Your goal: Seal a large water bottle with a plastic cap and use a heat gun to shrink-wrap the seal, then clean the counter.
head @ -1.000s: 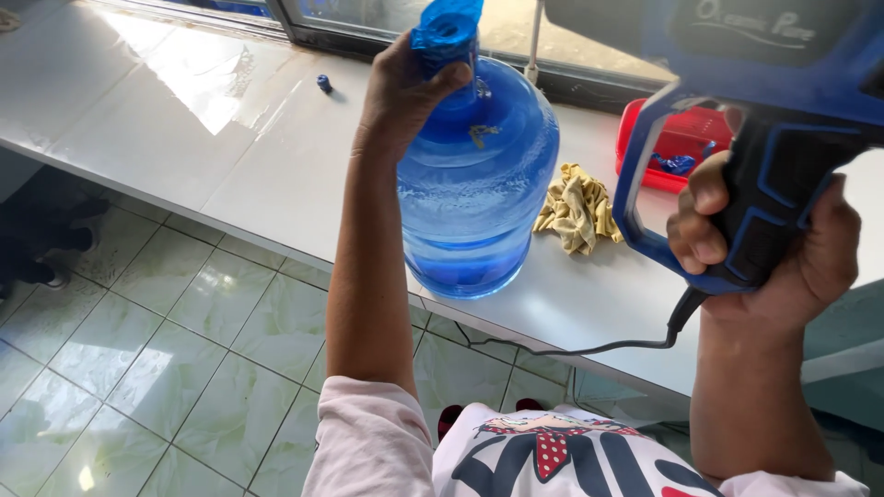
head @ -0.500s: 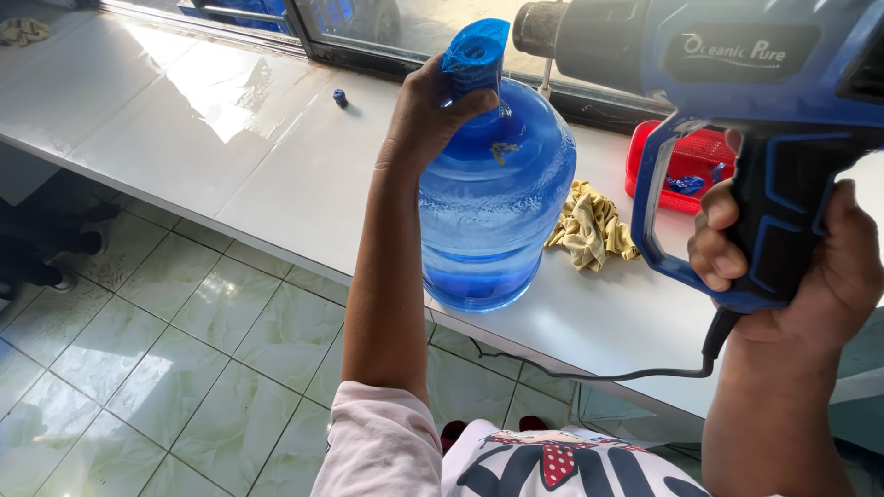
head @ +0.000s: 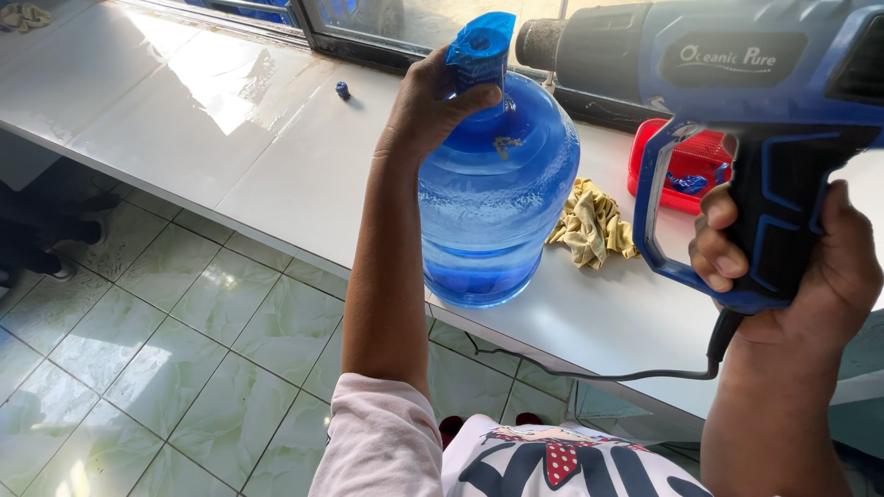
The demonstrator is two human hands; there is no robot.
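Note:
A large blue water jug stands upright on the white tiled counter, near its front edge. My left hand grips the jug's neck, fingers around a blue plastic sleeve over the cap. My right hand holds a blue and black heat gun by its handle. The gun's dark nozzle points left at the sleeved cap, a short gap away. Its black cord hangs down below the counter edge.
A crumpled yellow cloth lies on the counter right of the jug. Behind it is a red basket with blue pieces inside. A small blue cap sits farther back near a window frame. Pale green floor tiles lie below.
The heat gun has swung left, and its nozzle now sits close beside the jug's cap. My left hand keeps its hold on the neck.

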